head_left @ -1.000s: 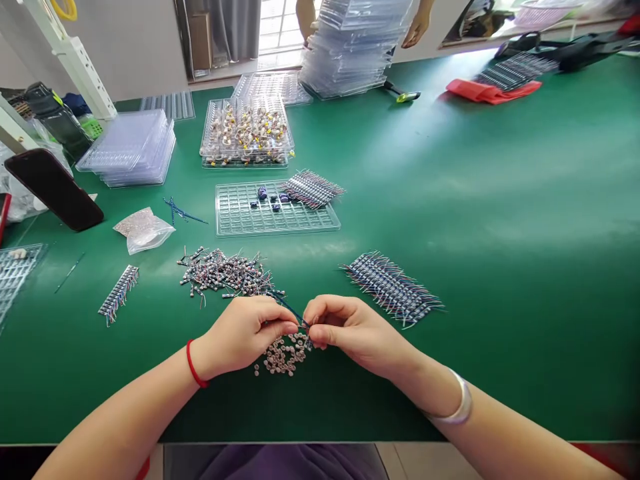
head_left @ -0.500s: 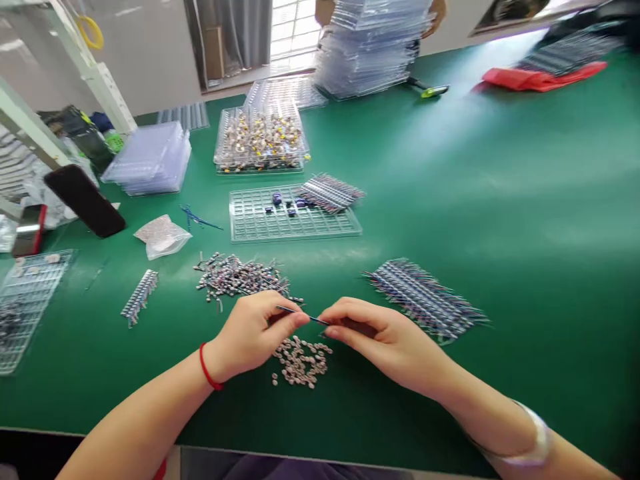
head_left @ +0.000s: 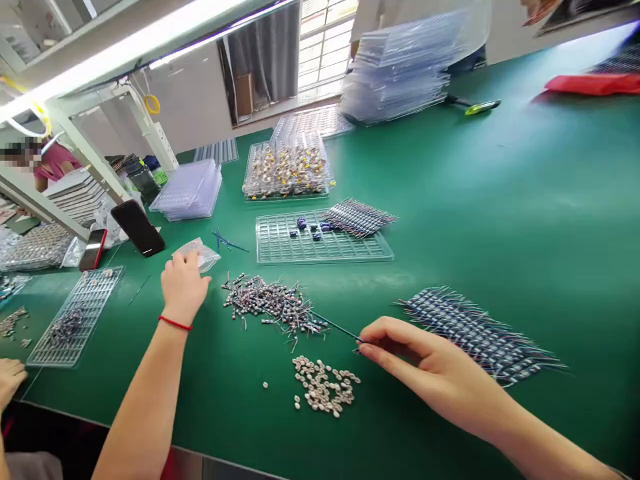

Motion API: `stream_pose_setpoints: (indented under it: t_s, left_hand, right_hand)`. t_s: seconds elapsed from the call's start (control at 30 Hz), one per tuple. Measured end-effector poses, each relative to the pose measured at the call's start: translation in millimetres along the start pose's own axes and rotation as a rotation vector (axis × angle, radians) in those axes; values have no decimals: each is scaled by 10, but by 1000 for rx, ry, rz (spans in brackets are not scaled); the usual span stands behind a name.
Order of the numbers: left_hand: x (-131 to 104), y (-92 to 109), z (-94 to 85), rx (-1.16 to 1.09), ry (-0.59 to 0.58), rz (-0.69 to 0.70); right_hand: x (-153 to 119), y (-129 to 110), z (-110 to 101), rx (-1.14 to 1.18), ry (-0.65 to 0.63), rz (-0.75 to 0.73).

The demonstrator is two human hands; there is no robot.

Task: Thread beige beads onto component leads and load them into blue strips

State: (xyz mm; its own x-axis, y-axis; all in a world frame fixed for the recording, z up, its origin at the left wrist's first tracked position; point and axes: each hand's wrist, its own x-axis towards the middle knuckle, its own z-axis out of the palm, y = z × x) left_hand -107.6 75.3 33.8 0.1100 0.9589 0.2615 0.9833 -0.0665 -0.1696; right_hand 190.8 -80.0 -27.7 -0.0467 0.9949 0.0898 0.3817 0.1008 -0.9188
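Note:
My right hand (head_left: 425, 360) pinches one end of a thin dark cord (head_left: 337, 325), which points left toward a heap of small dark beaded pieces (head_left: 270, 300). Over a clear plastic bag (head_left: 206, 255) at the left lies my left hand (head_left: 184, 283), with a red band at its wrist. Its fingertips are at the bag; whether they grip it is hidden. Loose pale beads (head_left: 327, 387) lie below the heap. Right of my right hand, a bundle of beaded strands (head_left: 480, 333) rests on the green table (head_left: 500, 220).
A grid tray (head_left: 320, 247) holds dark stones and more strands (head_left: 360, 218). Behind it are a bead-filled tray (head_left: 287, 170) and stacked clear trays (head_left: 400, 67). A black phone (head_left: 137, 227) leans at left. Another person's hand (head_left: 10, 380) rests at the left edge.
My left hand has let go of the cord and moved left and up to the plastic bag. My right hand still holds the cord. The view has turned left.

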Motion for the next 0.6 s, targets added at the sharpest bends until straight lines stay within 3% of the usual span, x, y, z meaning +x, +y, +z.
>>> stream_pose_setpoints:
  t_s: [0.13, 0.3, 0.37, 0.47, 0.53, 0.6]
  left_hand:
    - [256, -120, -88, -10, -7, 27]
    - [627, 105, -579, -141, 185, 86]
    - [736, 333, -794, -309, 223, 141]
    - [861, 839, -978, -697, 112, 221]
    - [949, 1272, -978, -1047, -9, 270]
    - [1048, 1758, -900, -1186, -53, 289]
  right_hand:
    - [12, -65, -11, 3, -21, -27]
    - [8, -132, -33, 41, -11, -57]
    - [-11, -166, -45, 81, -2, -76]
    - [-44, -215, -68, 145, 20, -125]
    - [-58, -233, -89, 189, 50, -160]
    - [-58, -235, -116, 221, 94, -189]
